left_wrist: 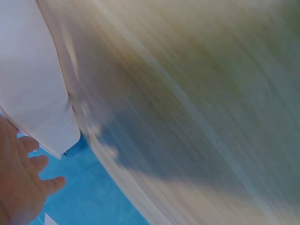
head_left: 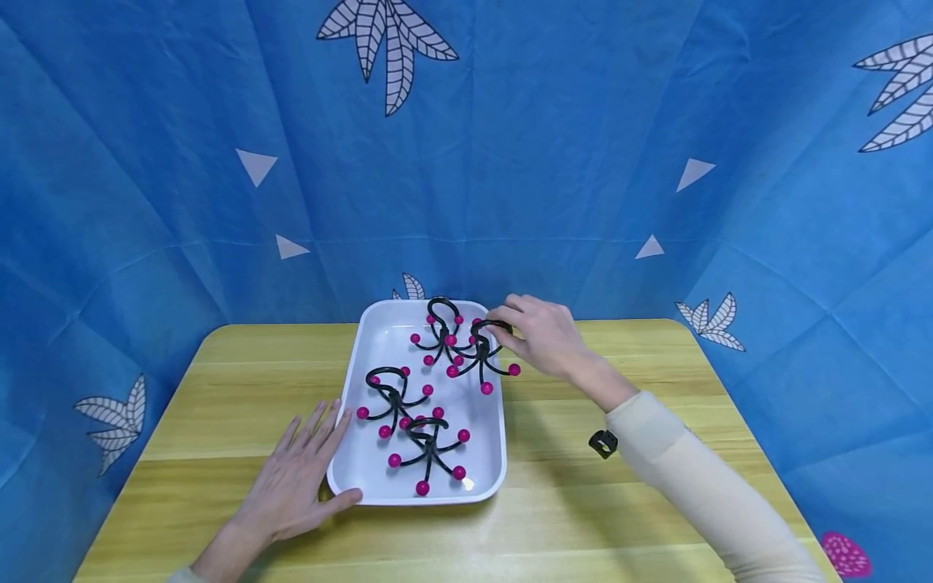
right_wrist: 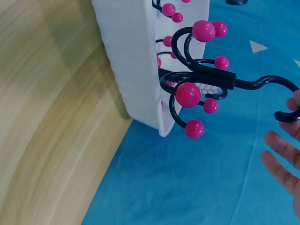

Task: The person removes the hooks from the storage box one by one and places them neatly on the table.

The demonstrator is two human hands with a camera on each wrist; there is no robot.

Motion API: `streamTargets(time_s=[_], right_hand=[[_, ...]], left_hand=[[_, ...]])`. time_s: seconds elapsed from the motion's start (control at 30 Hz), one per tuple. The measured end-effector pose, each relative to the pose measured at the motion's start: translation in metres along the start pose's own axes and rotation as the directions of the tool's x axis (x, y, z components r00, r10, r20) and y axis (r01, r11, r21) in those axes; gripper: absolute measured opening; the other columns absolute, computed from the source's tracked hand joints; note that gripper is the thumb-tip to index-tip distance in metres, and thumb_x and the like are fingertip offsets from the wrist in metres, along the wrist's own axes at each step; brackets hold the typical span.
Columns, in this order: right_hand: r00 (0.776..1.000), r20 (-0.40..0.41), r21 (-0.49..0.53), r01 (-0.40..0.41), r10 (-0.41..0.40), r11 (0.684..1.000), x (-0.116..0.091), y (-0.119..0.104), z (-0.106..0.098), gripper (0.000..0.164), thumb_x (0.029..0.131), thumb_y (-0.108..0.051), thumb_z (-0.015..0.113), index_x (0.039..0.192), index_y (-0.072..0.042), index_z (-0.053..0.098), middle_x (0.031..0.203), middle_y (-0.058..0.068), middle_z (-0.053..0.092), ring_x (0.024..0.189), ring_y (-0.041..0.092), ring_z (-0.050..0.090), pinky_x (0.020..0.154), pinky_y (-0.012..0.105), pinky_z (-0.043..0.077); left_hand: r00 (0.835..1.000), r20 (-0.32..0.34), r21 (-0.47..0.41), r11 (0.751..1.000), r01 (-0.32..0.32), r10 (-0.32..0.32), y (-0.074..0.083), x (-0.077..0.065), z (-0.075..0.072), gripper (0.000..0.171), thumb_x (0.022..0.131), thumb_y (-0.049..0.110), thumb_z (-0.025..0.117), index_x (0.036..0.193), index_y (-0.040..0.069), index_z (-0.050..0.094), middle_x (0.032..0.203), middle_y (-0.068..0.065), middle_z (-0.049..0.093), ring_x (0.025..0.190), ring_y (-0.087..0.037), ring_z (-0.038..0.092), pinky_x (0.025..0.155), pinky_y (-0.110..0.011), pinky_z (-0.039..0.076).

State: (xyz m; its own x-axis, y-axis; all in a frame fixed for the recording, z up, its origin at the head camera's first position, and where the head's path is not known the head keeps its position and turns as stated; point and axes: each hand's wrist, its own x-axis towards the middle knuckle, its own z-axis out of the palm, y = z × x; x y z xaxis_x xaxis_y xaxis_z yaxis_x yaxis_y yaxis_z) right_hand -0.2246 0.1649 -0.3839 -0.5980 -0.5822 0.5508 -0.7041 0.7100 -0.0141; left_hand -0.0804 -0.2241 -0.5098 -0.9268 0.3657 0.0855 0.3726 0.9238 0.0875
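My right hand pinches the curved top of a black multi-arm hanging hook with pink ball tips. This hook is upright at the white tray's far right side; in the right wrist view the held hook rises past the tray wall. Three similar hooks stand in the tray: one at the back, one at left and one in front. My left hand lies at the tray's front left corner, fingers straight along its side, thumb at the front rim.
The tray sits on a wooden table with rounded far corners. Behind and beside the table hangs a blue patterned cloth. A small black object is at the right sleeve's cuff.
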Motion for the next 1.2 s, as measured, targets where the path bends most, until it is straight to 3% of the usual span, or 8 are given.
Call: streamTargets(time_s=[0.6, 1.2], right_hand=[[0.998, -0.062, -0.049, -0.021, 0.018, 0.999, -0.015, 0.034, -0.020, 0.012, 0.094, -0.025, 0.079, 0.104, -0.016, 0.080, 0.081, -0.001, 0.066, 0.061, 0.014, 0.054, 0.045, 0.022, 0.034], [0.998, -0.025, -0.070, -0.053, 0.052, 0.996, -0.030, 0.049, -0.025, 0.016, 0.095, -0.025, 0.079, 0.106, -0.015, 0.079, 0.082, 0.002, 0.066, 0.062, 0.015, 0.052, 0.046, 0.020, 0.031]], left_hand=[[1.000, -0.002, -0.013, 1.000, -0.010, 0.010, -0.001, 0.001, -0.003, 0.112, 0.086, 0.082, 0.060, 0.168, 0.013, 0.027, 0.177, -0.014, 0.023, 0.163, -0.040, 0.025, 0.133, -0.061, 0.020], [1.000, -0.002, 0.011, 1.000, -0.004, 0.004, 0.001, 0.000, -0.002, 0.113, 0.086, 0.084, 0.058, 0.168, 0.012, 0.028, 0.177, -0.015, 0.024, 0.163, -0.041, 0.026, 0.133, -0.062, 0.020]])
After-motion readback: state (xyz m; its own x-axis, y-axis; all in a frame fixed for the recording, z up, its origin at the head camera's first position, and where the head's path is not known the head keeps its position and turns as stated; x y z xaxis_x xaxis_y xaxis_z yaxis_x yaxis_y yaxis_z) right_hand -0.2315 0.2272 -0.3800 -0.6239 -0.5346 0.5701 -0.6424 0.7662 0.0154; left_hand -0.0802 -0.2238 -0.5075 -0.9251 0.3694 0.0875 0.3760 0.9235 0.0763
